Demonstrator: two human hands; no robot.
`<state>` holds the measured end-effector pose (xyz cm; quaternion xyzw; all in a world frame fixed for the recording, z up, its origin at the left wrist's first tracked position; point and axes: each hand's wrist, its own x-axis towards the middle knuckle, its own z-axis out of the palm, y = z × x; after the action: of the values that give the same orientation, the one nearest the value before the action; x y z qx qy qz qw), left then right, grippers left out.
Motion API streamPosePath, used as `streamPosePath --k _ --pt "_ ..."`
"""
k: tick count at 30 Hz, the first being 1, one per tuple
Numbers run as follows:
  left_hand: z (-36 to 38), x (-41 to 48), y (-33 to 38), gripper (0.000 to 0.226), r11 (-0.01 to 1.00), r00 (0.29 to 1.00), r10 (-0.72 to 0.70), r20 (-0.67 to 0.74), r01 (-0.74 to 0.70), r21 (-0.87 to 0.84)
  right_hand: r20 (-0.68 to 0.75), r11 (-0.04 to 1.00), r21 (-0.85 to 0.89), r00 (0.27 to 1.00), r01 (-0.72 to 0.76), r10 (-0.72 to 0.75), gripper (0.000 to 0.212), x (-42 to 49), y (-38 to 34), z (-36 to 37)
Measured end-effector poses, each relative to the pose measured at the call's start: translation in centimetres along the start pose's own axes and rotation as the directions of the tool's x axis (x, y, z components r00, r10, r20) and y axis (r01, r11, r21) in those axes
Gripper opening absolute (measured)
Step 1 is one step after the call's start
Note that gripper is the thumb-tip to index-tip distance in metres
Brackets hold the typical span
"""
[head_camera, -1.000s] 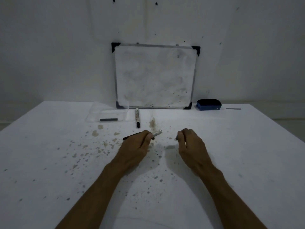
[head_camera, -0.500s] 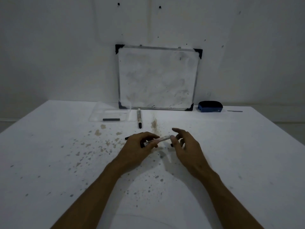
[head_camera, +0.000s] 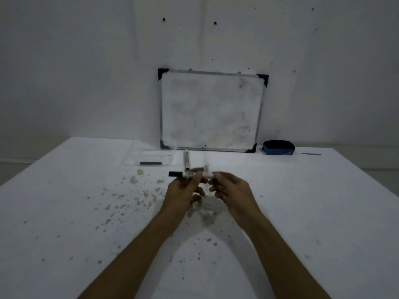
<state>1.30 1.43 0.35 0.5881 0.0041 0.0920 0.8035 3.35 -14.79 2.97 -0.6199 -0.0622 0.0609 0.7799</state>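
Note:
A whiteboard marker with a white barrel and a black left end is held level just above the white table. My left hand grips its middle from below, thumb and fingers curled round the barrel. My right hand meets the marker's right end, its fingertips pinching there. A small dark piece shows at those fingertips; motion blur hides whether it is a cap. A smudged whiteboard leans on the wall behind.
A second marker lies on the table pointing at the whiteboard. A clear tray at the back left holds a dark stick. A blue eraser and a thin grey strip lie at the back right. Brown stains spot the table's left.
My hands were apart with the marker in the left alone. They came together, the marker turned level, and both hands rose slightly above the table.

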Motion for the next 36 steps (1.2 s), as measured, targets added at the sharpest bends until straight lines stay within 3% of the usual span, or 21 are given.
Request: streamPosePath --k 3,5,8,11,15,17,20,23,25,28,31,36 --pt "-0.2 0.5 -0.5 0.037 0.996 0.997 0.021 -0.076 -0.014 0.093 -0.045 0.988 -0.155 0.999 0.023 -0.030 0.021 0.1 1.5 0.7" --pt "-0.4 0.6 -0.5 0.035 0.993 0.995 0.052 -0.084 -0.043 0.107 -0.095 0.997 0.044 0.993 -0.060 0.064 0.035 0.4 1.5 0.8" --pt "-0.1 0.4 0.1 0.031 0.987 0.989 0.127 -0.081 -0.117 0.114 -0.054 0.866 0.468 0.973 -0.175 0.225 0.057 1.0 0.8 -0.1" --pt "1.1 -0.3 -0.2 0.026 0.963 0.973 0.215 -0.088 -0.196 0.186 -0.027 0.770 0.614 0.970 -0.175 0.242 0.061 1.2 1.1 -0.4" --pt "3.4 -1.9 -2.1 0.023 0.904 0.989 0.119 0.090 -0.145 0.401 -0.001 0.810 0.545 0.965 -0.218 0.261 0.063 0.9 2.1 1.3" --pt "3.4 -2.1 -1.9 0.021 0.904 0.988 0.111 0.108 -0.145 0.402 0.014 0.804 0.543 0.960 -0.242 0.280 0.064 0.7 2.2 1.6" --pt "3.2 -2.3 -0.6 0.014 0.901 0.974 0.198 0.108 -0.224 0.371 0.042 0.771 0.606 0.976 -0.196 0.215 0.065 0.9 1.7 1.3" --pt "3.2 -2.4 -0.6 0.025 0.870 0.945 0.326 0.030 -0.312 0.382 0.036 0.706 0.691 0.982 -0.159 0.185 0.063 1.0 1.6 1.3" --pt "3.5 -2.6 -1.2 0.030 0.869 0.964 0.254 0.079 -0.263 0.419 0.008 0.721 0.676 0.979 -0.154 0.202 0.060 0.9 2.0 1.2" --pt "3.7 -2.6 -1.9 0.014 0.845 0.974 0.161 0.158 -0.219 0.489 -0.036 0.760 0.619 0.959 -0.198 0.279 0.056 0.8 2.5 1.1" --pt "3.1 -2.0 -1.2 0.015 0.853 0.967 0.239 0.089 -0.253 0.456 -0.052 0.768 0.617 0.965 -0.170 0.255 0.051 1.0 2.2 1.1" --pt "2.0 -1.0 -0.2 0.019 0.928 0.975 0.213 -0.057 -0.184 0.323 -0.046 0.829 0.531 0.972 -0.172 0.231 0.038 0.9 2.0 1.2"
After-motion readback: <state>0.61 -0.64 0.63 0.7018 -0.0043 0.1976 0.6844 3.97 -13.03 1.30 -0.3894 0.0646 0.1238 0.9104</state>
